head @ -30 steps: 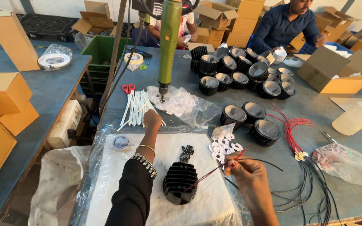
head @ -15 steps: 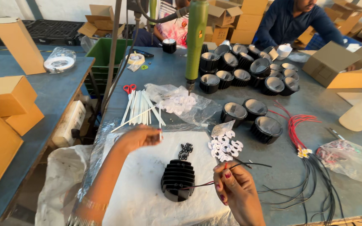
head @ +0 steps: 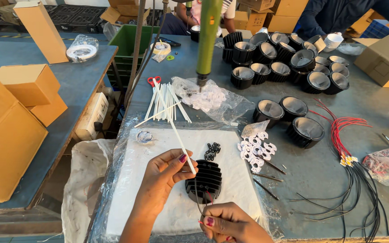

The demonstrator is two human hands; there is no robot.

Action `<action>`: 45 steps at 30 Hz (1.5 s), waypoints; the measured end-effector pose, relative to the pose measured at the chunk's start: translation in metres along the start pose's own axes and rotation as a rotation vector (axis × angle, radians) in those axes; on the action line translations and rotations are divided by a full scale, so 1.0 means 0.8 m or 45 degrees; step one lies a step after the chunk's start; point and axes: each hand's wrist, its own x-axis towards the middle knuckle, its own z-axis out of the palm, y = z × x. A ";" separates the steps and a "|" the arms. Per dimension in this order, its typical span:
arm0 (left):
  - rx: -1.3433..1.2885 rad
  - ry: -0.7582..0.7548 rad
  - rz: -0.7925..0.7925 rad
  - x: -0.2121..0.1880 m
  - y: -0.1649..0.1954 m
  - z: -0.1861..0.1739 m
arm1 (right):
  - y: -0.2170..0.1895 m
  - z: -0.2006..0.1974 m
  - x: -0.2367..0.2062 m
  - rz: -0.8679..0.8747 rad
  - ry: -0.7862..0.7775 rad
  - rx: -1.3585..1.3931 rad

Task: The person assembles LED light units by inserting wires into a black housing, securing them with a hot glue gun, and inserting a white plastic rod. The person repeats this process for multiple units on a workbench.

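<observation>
My left hand (head: 164, 176) pinches a thin white tube (head: 175, 130) that slants up and to the left. Its lower end sits at the top of a black finned housing (head: 205, 181) standing on a white mat (head: 158, 180). My right hand (head: 228, 223) is closed near the front edge, pinching thin black and red wires (head: 202, 202) that run up to the housing. A small heap of black screws (head: 210, 151) lies just beyond the housing. White ring-shaped parts (head: 255, 147) lie to its right.
A green powered screwdriver (head: 206, 38) hangs over a bag of white parts (head: 210, 100). More white tubes (head: 165, 102) and red scissors (head: 154, 81) lie behind. Several black housings (head: 289, 67) and red-black wire bundles (head: 352, 148) fill the right. Cardboard boxes (head: 19, 103) stand left; other people sit opposite.
My left hand came back from the pile of white tubes with one tube and now holds it at the housing. My right hand slid down toward the front edge with the wires.
</observation>
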 end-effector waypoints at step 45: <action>0.240 -0.045 -0.105 -0.018 -0.003 0.024 | 0.006 0.016 0.024 -0.431 0.579 -0.101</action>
